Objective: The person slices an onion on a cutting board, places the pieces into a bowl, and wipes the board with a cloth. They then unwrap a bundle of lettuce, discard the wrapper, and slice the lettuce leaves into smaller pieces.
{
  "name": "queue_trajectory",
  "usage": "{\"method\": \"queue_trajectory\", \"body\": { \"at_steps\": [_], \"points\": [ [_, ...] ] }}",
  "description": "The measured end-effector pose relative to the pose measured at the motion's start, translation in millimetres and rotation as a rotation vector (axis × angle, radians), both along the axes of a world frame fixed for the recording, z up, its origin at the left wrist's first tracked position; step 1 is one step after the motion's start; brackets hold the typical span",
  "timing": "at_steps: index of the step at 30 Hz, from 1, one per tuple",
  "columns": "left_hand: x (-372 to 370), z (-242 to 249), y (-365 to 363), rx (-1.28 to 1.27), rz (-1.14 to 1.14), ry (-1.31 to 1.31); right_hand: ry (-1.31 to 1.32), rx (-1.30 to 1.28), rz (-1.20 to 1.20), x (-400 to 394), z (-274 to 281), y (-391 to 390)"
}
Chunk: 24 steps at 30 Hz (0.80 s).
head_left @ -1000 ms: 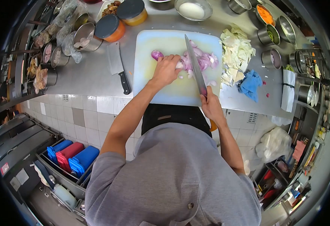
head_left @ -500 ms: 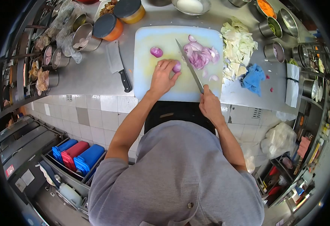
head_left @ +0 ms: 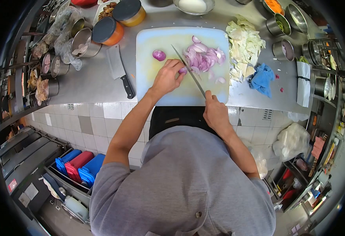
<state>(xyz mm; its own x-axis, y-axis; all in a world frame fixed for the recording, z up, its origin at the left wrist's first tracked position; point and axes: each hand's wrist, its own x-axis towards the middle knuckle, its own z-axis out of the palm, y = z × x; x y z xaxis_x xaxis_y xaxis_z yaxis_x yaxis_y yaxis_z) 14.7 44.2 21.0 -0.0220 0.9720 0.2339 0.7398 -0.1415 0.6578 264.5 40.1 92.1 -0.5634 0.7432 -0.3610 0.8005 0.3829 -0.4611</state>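
Observation:
On the white cutting board (head_left: 149, 84), my left hand (head_left: 167, 76) grips a piece of red onion (head_left: 182, 70), its fingers curled over the top. My right hand (head_left: 215, 110) is closed round the handle of a long kitchen knife (head_left: 195, 78). The blade slants up and left, its edge right beside the held onion. Sliced red onion (head_left: 202, 58) lies heaped just right of the blade, with a few loose slivers below it. Another onion half (head_left: 159, 55) rests on the board to the upper left of my left hand.
Left of the board lies a cleaver (head_left: 119, 69). Lidded tubs (head_left: 108, 31) and metal bowls (head_left: 86, 43) stand behind it. Cabbage leaves (head_left: 243, 47) and a blue cloth (head_left: 263, 80) lie to the right. More metal pots (head_left: 278, 25) stand at the far right.
The knife has moved left against the held onion, and its blade now sits closer to my left hand. The view has shifted slightly. More slices lie beside the blade.

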Motion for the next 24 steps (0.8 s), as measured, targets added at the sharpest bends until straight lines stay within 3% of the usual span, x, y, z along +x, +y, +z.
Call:
{"method": "queue_trajectory", "body": {
  "at_steps": [4,8,12,18,21,24],
  "points": [
    [-6.6,1.5,4.2,0.008,-0.054,0.009,-0.051,0.014,0.022,1.6,9.7,-2.4],
    [-10.1,-0.6,5.5,-0.012,-0.083,0.016,0.037,0.06,0.071,-2.1,-41.6,9.9],
    [-11.3,-1.4,3.4,0.009,-0.081,0.028,0.039,0.057,0.067,-3.7,-17.2,14.7],
    [-8.8,-1.7,4.2,0.032,-0.074,0.003,0.136,0.058,0.099,-5.9,-39.4,20.5],
    [-8.8,-4.4,6.0,0.041,-0.062,0.036,0.059,0.055,0.105,-1.7,-13.8,18.3],
    [-7.0,-5.2,-0.5,0.054,-0.057,0.047,0.036,0.053,0.075,0.0,-30.9,9.1]
  ]
}}
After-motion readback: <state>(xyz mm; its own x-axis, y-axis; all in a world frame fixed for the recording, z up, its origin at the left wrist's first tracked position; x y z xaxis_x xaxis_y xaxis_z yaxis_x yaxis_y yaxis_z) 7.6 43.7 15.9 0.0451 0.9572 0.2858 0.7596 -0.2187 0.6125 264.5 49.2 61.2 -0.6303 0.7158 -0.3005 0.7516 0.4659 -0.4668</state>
